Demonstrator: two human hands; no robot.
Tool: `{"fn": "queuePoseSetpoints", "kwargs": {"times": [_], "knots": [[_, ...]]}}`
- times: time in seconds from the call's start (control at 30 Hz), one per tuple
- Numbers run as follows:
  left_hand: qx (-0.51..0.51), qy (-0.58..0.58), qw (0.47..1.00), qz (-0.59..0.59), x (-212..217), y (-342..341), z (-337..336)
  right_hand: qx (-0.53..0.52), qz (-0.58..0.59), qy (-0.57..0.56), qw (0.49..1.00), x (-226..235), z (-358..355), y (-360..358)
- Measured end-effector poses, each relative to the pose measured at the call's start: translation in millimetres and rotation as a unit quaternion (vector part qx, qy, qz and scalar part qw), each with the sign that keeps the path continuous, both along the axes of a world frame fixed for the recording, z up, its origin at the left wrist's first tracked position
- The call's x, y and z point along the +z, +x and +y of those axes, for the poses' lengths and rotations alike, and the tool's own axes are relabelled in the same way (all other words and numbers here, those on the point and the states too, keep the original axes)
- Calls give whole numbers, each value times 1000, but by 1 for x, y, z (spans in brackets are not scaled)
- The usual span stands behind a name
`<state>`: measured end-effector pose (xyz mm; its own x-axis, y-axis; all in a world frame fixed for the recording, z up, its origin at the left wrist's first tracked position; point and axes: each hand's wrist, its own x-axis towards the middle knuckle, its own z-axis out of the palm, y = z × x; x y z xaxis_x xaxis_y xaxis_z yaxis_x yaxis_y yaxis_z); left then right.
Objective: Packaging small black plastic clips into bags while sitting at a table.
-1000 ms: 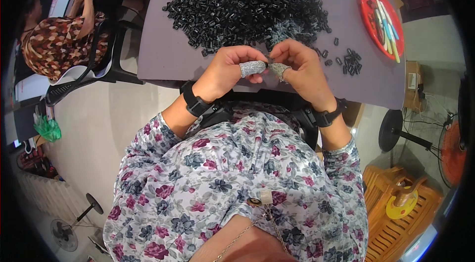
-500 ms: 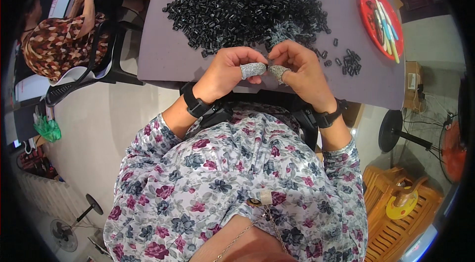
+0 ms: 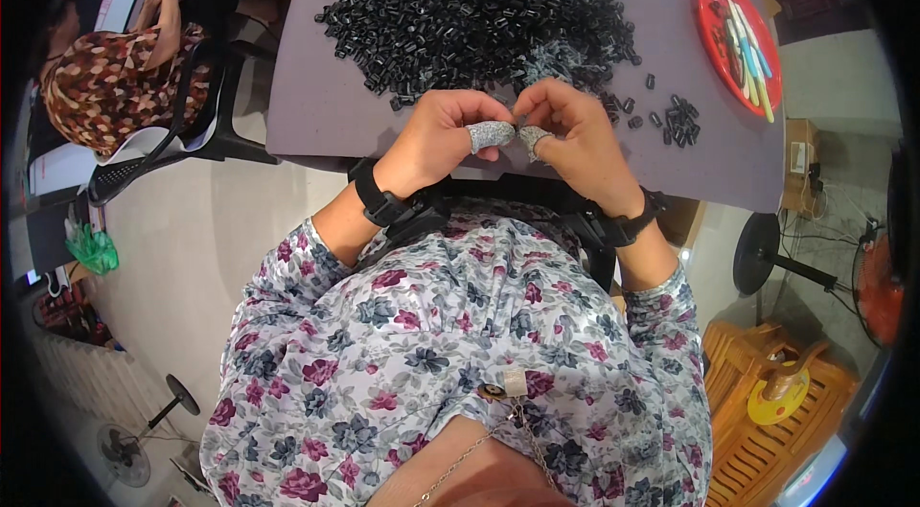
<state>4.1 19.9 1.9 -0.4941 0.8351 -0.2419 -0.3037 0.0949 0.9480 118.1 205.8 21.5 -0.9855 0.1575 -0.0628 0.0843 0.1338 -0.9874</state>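
Note:
My left hand point(image 3: 443, 135) and my right hand point(image 3: 573, 138) meet fingertip to fingertip at the near edge of the grey table point(image 3: 316, 95). Both thumbs wear grey finger cots. Between the fingertips a small dark part seems pinched, mostly hidden by the fingers. A large heap of small black tube-like parts point(image 3: 479, 4) lies just beyond the hands. A small group of the same black parts point(image 3: 678, 119) sits to the right of my right hand. Each wrist carries a black band.
A red round tray point(image 3: 736, 39) with several pen-like sticks sits at the table's right. Another person in a patterned top point(image 3: 105, 85) sits at the left beside black chairs. Fans stand on the floor, and an orange wooden rack point(image 3: 776, 411) is at lower right.
The hands stay pressed together at the table edge; the fingers shift only slightly.

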Motion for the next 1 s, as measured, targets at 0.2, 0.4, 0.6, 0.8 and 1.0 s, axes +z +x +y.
{"fn": "queuePoseSetpoints", "kwargs": {"times": [0.2, 0.4, 0.6, 0.8, 1.0], "knots": [[8, 3, 1000, 19, -4, 2, -1, 0, 6, -17, 1000, 3, -2, -1], [13, 3, 1000, -24, 3, 2, 0, -5, 3, -28, 1000, 1, 3, 1], [35, 26, 999, -30, 7, -1, 1, -16, 15, -62, 998, 2, 2, 2], [9, 33, 995, -96, 1, -10, -6, -22, 21, -42, 999, -5, 5, 5], [1, 30, 996, -83, 2, -10, -5, -17, 17, -70, 997, -4, -1, 3]]}}
